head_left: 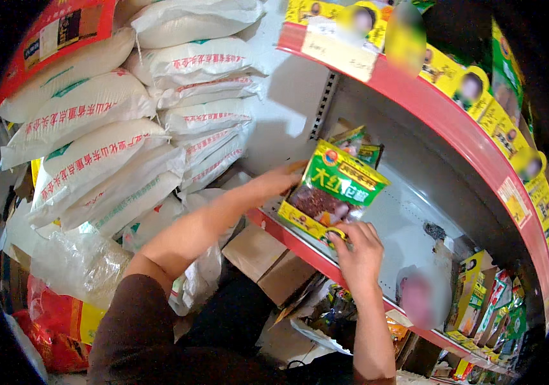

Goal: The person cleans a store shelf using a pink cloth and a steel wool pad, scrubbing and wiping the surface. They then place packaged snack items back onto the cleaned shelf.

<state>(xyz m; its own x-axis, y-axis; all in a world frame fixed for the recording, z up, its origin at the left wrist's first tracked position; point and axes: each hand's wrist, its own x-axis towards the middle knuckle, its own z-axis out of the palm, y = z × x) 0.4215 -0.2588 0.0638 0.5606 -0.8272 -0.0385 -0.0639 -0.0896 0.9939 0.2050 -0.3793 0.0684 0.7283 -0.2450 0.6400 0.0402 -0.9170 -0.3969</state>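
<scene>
A yellow cardboard display box (298, 220) sits tilted at the left end of a white metal shelf. It holds green-and-yellow spice packets (339, 178), the front one with a clear window onto dark red-brown peppercorns. My right hand (362, 248) pinches the box's front right corner, thumb on the front face and fingers over the side. On the other side, my left hand (284, 179) is at the box's left edge, blurred by motion. Its fingertips are partly hidden behind the box, so I cannot tell whether it grips.
The shelf (392, 211) has a red front rail (279, 234). Another red-edged shelf (428, 103) with yellow display boxes overhangs from the right. Printed white sacks (106, 154) are stacked left. A cardboard carton (255, 252) stands below, and more packets in a box (469, 293) at right.
</scene>
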